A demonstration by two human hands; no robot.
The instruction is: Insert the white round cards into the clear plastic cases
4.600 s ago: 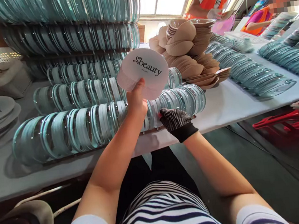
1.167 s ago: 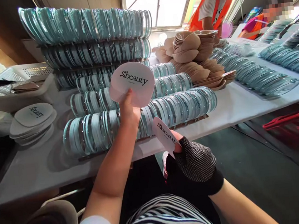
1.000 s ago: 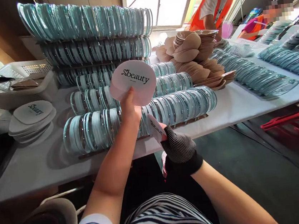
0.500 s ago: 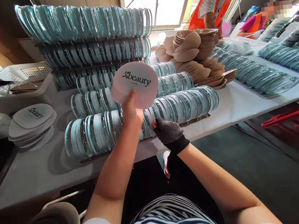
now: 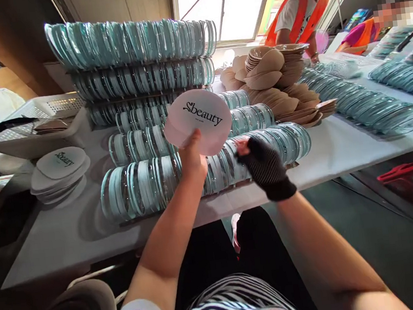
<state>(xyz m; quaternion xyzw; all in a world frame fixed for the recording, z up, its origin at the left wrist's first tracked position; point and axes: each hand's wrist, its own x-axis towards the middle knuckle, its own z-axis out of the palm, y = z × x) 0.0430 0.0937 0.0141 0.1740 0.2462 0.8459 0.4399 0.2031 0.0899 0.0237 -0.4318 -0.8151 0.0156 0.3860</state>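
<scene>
L hand [image 5: 192,159] pinching stack of white "Sbeauty" cards [image 5: 198,121], held up over front row of clear teal cases [image 5: 208,167] on surface [image 5: 52,237]. R hand [image 5: 263,166], black dotted glove, fingertips on that row's top, can't tell if gripping. More cards [image 5: 60,169] lie far left, tan pads [image 5: 276,85] behind

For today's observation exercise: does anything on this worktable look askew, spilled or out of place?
Mostly tidy. The tan pads sit in a loose, slumping heap, unlike the neat rows of clear cases. The card stack is fanned unevenly. Nothing looks spilled or damaged.
</scene>
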